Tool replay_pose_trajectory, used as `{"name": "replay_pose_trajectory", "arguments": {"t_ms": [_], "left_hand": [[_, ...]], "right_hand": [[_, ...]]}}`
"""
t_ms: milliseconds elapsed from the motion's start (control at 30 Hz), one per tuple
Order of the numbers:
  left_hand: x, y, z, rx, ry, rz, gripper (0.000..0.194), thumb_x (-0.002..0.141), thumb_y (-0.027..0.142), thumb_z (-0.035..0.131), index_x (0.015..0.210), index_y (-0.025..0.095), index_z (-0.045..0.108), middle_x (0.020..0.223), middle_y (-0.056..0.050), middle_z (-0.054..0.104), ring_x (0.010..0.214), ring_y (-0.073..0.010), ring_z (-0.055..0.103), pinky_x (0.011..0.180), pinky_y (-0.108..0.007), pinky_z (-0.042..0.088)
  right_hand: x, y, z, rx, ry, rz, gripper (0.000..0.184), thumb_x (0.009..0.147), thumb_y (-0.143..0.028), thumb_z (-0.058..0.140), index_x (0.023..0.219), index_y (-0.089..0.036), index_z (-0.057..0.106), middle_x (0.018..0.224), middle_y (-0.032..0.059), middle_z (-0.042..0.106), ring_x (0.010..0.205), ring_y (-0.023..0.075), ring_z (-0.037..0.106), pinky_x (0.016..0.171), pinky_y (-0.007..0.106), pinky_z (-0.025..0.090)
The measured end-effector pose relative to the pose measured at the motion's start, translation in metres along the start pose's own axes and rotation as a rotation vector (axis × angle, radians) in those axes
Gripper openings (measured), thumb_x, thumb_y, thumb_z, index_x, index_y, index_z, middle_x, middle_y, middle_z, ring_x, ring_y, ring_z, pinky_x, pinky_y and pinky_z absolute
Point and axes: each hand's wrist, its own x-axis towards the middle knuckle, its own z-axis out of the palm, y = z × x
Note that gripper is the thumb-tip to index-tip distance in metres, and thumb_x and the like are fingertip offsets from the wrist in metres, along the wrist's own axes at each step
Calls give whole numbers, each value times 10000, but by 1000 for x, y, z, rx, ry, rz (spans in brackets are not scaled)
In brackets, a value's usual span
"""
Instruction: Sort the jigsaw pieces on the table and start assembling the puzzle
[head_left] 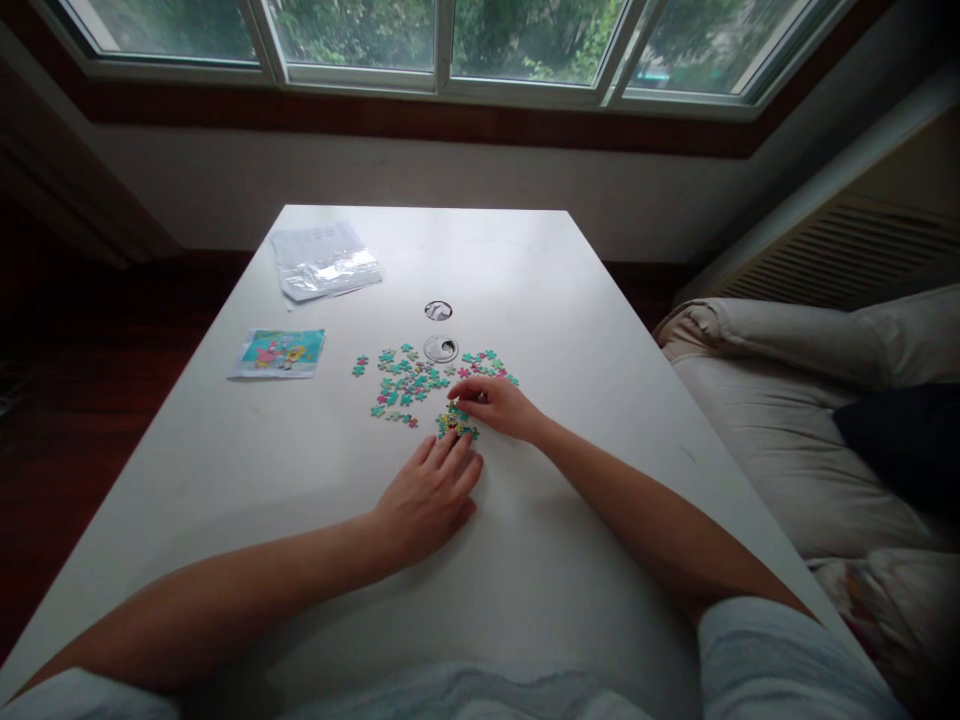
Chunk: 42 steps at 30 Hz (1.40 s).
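Joined yellow and green jigsaw puzzle pieces (453,422) form a small patch on the white table (585,560). My left hand (435,490) lies over the near side of this patch, fingers stretched out and fingertips touching it. At the patch's far right edge, my right hand (496,404) pinches with thumb and forefinger around a small puzzle piece, mostly covered by the fingers. Beyond both hands, several loose puzzle pieces (409,382), mostly turquoise with some pink, are spread out. More pieces (484,362) lie behind my right hand.
A picture sheet (279,354) with cartoon figures lies at the left. Behind it rests a clear plastic bag (327,262). Two round fittings (440,348) are set in the tabletop past the pieces. A light-coloured sofa (795,440) stands on the right, and a window (442,50) is ahead.
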Motion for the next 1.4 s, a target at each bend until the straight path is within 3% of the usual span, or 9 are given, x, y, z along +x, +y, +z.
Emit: {"name": "replay_pose_trajectory", "arguments": {"t_ms": [367,567,900,1167,1400], "left_hand": [[-7,15,-1,4,-19,65,485,943,356,556,1383,164,490,1545,-187,437,1403,-345,438,1172,-504,308],[-7,16,2,-24,-18,59,496,929,344,576,1377,150,487,1523,-198,443,1417,-361,411,1176,-500,316],[-6,18,-2,-24,-16,72,500,924,351,597,1356,119,498,1492,-213,465,1407,-375,422,1173,-486,336],[-8,16,0,-34,-33,67,515,939,367,571,1392,142,475,1534,-203,436,1438,-369,396,1177,-494,327],[-7,12,-6,-44,-41,96,500,933,386,589,1370,162,493,1538,-182,440,1419,-344,417,1165,-484,331]], "right_hand": [[-3,1,-3,-49,-16,-83,255,881,-247,618,1096,-197,745,843,18,701,762,138,612,737,249,474],[-5,-16,7,-125,-85,-197,172,878,-203,660,1009,-215,771,842,28,724,808,158,624,792,269,466],[-1,-6,22,-240,-71,-355,91,885,-178,690,935,-223,752,855,23,747,869,192,599,853,324,430],[-2,-8,16,-242,5,-356,109,885,-144,634,887,-205,723,839,33,717,862,194,597,837,329,445],[1,0,8,-307,-19,-402,107,912,-178,614,905,-205,717,877,55,702,868,202,597,844,350,449]]}}
